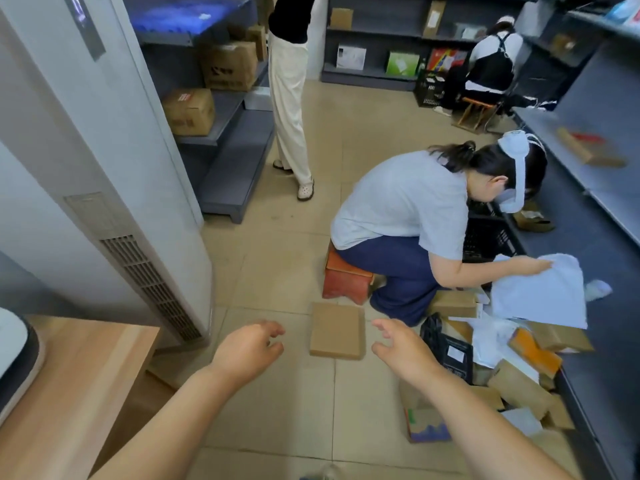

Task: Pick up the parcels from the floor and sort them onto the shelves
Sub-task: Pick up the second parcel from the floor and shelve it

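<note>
So both hands are out in front with nothing in them: left hand (247, 351) and right hand (403, 351) have their fingers spread and loosely curled, one on each side of a flat brown cardboard parcel (336, 330) lying on the beige tiled floor (277, 254). Neither hand touches it.

Hard to read bits: labels on the boxes are too blurry to make out. The messy pile of brown cardboard boxes and white mailer bags (512, 368) at right overlaps itself, so I can't count the pieces, and my right forearm covers part of it. A black plastic crate (450, 351) is half buried there.

A crouching person in a grey t-shirt (405, 202) sits on a small orange stool (346, 275) just beyond the parcel, blocking the way toward the grey metal shelves (588, 188) on the right.
</note>
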`<state>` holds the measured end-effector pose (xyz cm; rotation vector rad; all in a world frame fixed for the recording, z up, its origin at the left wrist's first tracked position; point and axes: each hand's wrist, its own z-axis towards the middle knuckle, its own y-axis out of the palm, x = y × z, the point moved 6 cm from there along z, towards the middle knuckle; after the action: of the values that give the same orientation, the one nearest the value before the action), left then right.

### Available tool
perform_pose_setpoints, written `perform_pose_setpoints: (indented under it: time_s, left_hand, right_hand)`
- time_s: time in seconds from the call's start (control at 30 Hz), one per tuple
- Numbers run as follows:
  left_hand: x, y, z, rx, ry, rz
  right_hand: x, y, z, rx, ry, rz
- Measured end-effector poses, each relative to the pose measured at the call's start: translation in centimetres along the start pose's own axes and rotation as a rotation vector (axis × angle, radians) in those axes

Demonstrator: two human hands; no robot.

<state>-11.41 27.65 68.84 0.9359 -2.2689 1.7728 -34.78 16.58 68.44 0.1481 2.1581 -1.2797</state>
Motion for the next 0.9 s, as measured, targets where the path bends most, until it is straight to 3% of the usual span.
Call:
perform_pose_setpoints:
  time_s: [0.23, 0.6, 0.9]
  left_hand:
    - [-0.8, -0.6, 8.6, -0.019, -0.038, -0.071]
    - [-3.5, 1.3, 24.8, -0.205, 0.024, -0.118]
    - [-5.6, 11.8, 36.1, -0.268, -0.071, -0.163]
  right_hand:
    - [0.5, -0.3, 9.2, -0.078, 0.041, -0.041]
    - [2.5, 2.8, 21.9, -0.125, 0.245, 0.03]
    - [10.9, 8.8, 32.2, -0.146, 0.313, 0.059]
